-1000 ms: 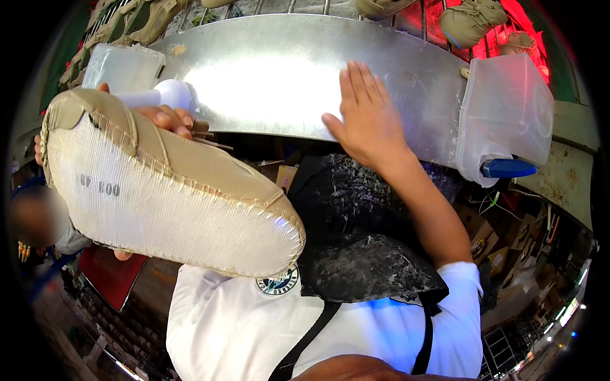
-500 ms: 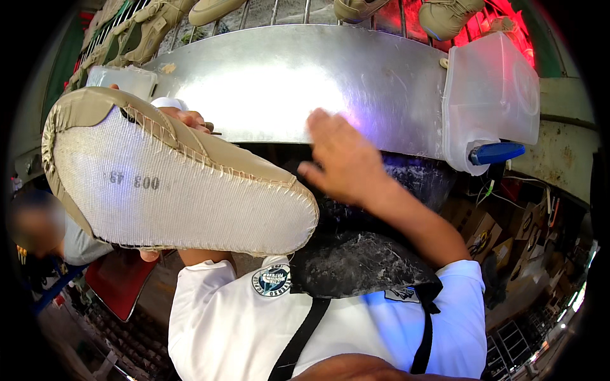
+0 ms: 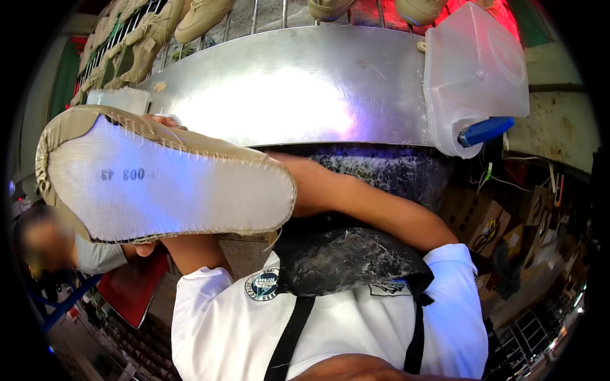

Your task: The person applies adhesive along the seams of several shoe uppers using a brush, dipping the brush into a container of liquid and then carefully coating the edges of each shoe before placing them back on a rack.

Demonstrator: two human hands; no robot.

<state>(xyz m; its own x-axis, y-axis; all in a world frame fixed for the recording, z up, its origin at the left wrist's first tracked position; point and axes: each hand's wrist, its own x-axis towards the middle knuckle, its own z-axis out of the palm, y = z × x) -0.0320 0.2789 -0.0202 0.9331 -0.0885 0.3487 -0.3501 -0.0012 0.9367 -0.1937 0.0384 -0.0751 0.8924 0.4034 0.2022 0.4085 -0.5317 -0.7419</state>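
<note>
Shoe upper (image 3: pixel 166 181), beige, stitched, white-bottomed: left hand (image 3: pixel 164 120) holding it; right hand hidden, state I cannot tell; best braced steadily.

The person wears a white short-sleeved shirt (image 3: pixel 356 330) with a round dark-and-white badge (image 3: pixel 262 285) and a small rectangular patch (image 3: pixel 389 289). Over it goes a black apron (image 3: pixel 349 260), streaked whitish, with slim black straps (image 3: pixel 291 340).

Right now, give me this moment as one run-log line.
Left hand: holds beige shoe, white underside facing camera | Right hand: hidden behind shoe, forearm visible | Nearby: metal table, translucent container at right
</note>
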